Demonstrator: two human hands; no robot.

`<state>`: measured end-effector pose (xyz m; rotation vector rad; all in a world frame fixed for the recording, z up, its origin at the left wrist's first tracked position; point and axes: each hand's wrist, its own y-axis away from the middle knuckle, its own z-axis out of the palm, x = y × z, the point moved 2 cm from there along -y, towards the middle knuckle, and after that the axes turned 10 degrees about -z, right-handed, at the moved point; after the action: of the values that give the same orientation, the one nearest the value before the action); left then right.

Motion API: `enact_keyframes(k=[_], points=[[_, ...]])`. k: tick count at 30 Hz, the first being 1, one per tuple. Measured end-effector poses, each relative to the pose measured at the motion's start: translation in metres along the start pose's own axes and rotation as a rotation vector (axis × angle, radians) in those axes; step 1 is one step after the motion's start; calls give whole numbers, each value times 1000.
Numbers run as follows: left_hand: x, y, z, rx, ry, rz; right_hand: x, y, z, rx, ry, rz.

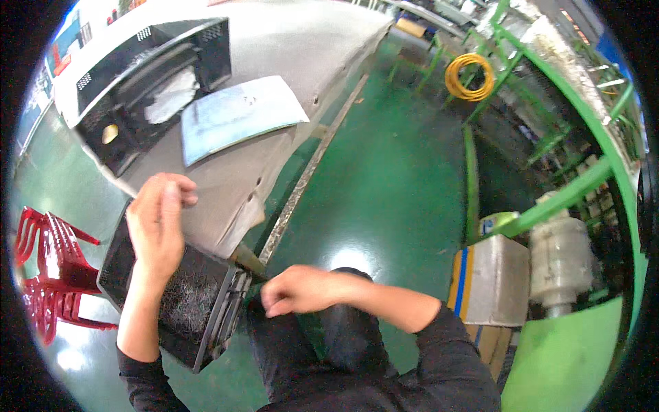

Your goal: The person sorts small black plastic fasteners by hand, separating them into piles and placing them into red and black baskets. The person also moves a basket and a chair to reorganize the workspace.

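Note:
My left hand (159, 220) is raised above the near end of a grey-covered table (281, 41), next to a black plastic crate lower down. Its fingers are curled in, and anything in them is too small or hidden to name. My right hand (299, 290) hangs in front of my lap, just right of that crate, with its fingers closed; I cannot make out anything in them. The black crate (120, 268) holds a mass of fine dark pieces (192, 295). A light blue flat pad or packet (240, 113) lies on the table beyond my left hand.
Another black crate (220, 51) stands on the table with a white bag (171, 96) in it. Red plastic chairs (62, 257) are at the left. On the right are a green metal frame (556, 199), a cardboard box (498, 281) and a coiled yellow hose (470, 77).

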<state>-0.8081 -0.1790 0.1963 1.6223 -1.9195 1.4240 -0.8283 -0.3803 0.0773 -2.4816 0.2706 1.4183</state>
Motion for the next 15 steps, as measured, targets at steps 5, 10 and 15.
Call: enact_keyframes(k=[5,10,15], points=[[-15,-14,14,50,-352,-334,229,108,-96,215,81,448],[-27,44,-54,565,-231,-569,329,26,-149,757,290,227],[-4,62,-56,430,-634,-624,421,-48,-179,381,675,383]])
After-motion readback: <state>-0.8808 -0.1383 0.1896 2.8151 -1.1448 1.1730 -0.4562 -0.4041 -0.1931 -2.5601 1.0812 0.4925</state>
